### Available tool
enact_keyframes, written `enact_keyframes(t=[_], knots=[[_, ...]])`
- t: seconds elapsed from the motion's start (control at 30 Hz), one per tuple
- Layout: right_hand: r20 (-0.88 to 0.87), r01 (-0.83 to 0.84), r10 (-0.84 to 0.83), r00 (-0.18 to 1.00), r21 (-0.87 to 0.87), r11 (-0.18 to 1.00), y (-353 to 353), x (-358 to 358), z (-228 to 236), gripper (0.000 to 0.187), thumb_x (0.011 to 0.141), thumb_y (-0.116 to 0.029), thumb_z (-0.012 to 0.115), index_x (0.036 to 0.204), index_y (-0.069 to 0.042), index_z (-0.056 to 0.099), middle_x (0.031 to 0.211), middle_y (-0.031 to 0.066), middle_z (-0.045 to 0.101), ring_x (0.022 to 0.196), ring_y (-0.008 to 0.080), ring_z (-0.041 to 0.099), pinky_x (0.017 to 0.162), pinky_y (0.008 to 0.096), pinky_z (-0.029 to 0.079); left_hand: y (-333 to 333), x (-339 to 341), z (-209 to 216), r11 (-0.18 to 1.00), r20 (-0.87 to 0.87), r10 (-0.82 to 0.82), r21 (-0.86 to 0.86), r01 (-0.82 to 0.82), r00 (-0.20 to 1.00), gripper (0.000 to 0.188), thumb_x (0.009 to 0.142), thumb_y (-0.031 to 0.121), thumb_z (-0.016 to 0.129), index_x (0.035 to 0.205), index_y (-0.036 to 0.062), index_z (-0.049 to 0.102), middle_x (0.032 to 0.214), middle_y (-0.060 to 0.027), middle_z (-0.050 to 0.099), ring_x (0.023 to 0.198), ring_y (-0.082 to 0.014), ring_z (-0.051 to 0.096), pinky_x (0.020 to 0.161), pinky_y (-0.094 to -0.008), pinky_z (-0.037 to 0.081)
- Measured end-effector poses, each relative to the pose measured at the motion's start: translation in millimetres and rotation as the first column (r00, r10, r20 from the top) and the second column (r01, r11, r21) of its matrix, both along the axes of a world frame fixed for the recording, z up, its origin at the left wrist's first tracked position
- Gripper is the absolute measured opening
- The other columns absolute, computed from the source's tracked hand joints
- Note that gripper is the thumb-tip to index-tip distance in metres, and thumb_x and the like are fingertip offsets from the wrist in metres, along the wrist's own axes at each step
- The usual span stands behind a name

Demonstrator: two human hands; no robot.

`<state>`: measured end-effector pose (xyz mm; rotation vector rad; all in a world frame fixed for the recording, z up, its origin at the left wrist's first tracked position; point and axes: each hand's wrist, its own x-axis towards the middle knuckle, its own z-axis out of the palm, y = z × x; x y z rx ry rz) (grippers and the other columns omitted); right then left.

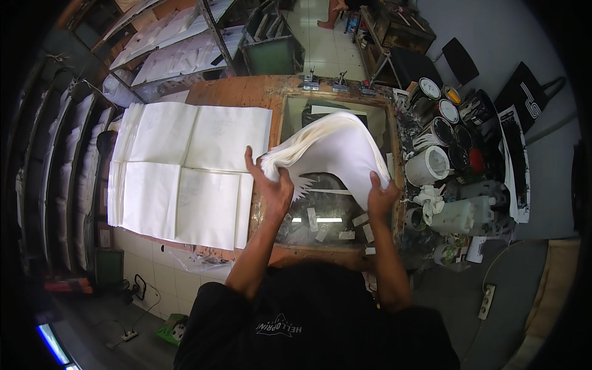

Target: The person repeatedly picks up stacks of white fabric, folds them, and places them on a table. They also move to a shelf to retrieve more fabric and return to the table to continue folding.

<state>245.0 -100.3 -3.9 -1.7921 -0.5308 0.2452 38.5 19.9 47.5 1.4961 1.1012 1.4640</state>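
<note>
A thick stack of white sheets [336, 145], perhaps paper or thin bags, arches upward between my hands over a glass panel [296, 231] set in the wooden table [237, 89]. My left hand [272, 184] grips the stack's fanned left edge, its index finger pointing up. On the other side my right hand [382, 196] is closed on the right edge, thumb on top. Under the stack, small pale strips [322, 231] lie on the glass. Left of my left hand, flat white sheets [179, 166] rest in overlapping piles on the table.
Paint cans and tubs [427, 165] crowd the table's right side, with a cloudy plastic jug [453, 214] among them. Metal clamps [340, 81] line the far edge. Loaded shelves [179, 46] stand at the far left and a drying rack [68, 172] at left. A person's foot [325, 24] shows beyond.
</note>
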Motion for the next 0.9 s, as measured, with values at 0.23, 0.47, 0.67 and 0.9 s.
enact_keyframes(t=[0.23, 0.47, 0.67, 0.9], knots=[[-0.076, -0.029, 0.02, 0.997, -0.125, 0.992, -45.3, -20.3, -9.8, 0.038, 0.088, -0.019, 0.068, 0.116, 0.005, 0.06, 0.107, 0.0222, 0.066, 0.101, 0.0311, 0.065, 0.09, 0.04, 0.048, -28.3, -18.8, -43.1, 0.988, -0.168, -0.126, 0.063, 0.138, 0.978, 0.097, 0.077, 0.004, 0.063, 0.149, -0.0038, -0.001, 0.128, -0.029, 0.047, 0.114, -0.0333, 0.053, 0.105, -0.0423, 0.036], [-0.055, -0.367, 0.376, 0.925, -0.388, 0.845, -24.1, 42.8, 44.9, 0.032, 0.075, -0.008, 0.072, 0.103, 0.006, 0.066, 0.088, 0.0211, 0.07, 0.076, 0.0336, 0.07, 0.072, 0.0384, 0.054, 31.5, -32.7, -20.5, 0.868, -0.027, -0.265, -0.441, 0.227, 0.964, 0.063, 0.075, 0.004, 0.062, 0.134, -0.0045, 0.041, 0.112, -0.0211, 0.06, 0.105, -0.0288, 0.059, 0.094, -0.0416, 0.046], [-0.49, -0.523, 0.307, 0.816, -0.401, 0.752, -22.3, 68.6, -71.1, 0.04, 0.068, -0.01, 0.081, 0.104, 0.002, 0.066, 0.092, 0.0092, 0.071, 0.078, 0.0204, 0.068, 0.072, 0.0338, 0.054, 55.7, -43.5, -73.3, 0.42, 0.202, -0.34, -0.842, 0.34, 0.919, 0.053, 0.071, 0.01, 0.07, 0.121, -0.0005, 0.055, 0.105, -0.0141, 0.065, 0.089, -0.0256, 0.065, 0.08, -0.0383, 0.055], [0.152, -0.129, 0.318, 0.936, -0.691, 0.711, -3.7, 19.9, -57.2, 0.039, 0.081, -0.022, 0.071, 0.111, 0.001, 0.061, 0.099, 0.0224, 0.068, 0.096, 0.0383, 0.065, 0.086, 0.0441, 0.049, 51.7, -32.8, -73.3, 0.664, -0.106, -0.402, -0.718, 0.21, 0.91, 0.056, 0.067, 0.007, 0.067, 0.121, -0.0025, 0.053, 0.1, -0.0161, 0.065, 0.088, -0.0273, 0.064, 0.079, -0.0373, 0.054]])
